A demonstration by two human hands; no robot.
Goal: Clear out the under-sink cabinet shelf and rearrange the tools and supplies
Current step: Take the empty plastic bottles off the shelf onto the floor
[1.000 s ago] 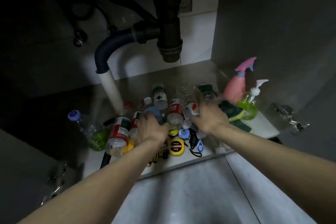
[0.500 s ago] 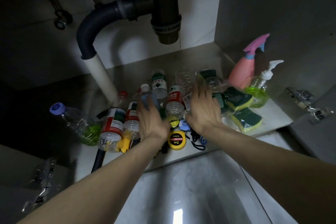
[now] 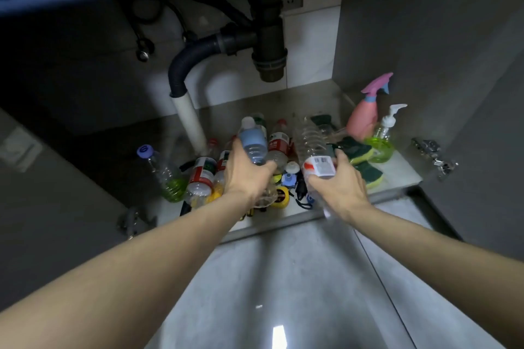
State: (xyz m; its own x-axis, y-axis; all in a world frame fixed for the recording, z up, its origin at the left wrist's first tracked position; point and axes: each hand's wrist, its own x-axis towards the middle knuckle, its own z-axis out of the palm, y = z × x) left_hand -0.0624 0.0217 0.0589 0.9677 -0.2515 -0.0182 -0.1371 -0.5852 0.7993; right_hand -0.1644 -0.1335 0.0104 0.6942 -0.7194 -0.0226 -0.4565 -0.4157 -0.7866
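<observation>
Lifting now, both hands have come up off the pile they were pressing on a moment ago. The left hand (image 3: 247,176) has its fingers (image 3: 265,165) wrapped tight around a clear plastic bottle with a blue label (image 3: 252,142). The right hand (image 3: 337,185) has its fingers (image 3: 340,156) closed around a clear ribbed plastic bottle with a white and red label (image 3: 313,147). Both bottles are held up over the front edge of the grey cabinet shelf (image 3: 402,170), above the other bottles (image 3: 202,176).
</observation>
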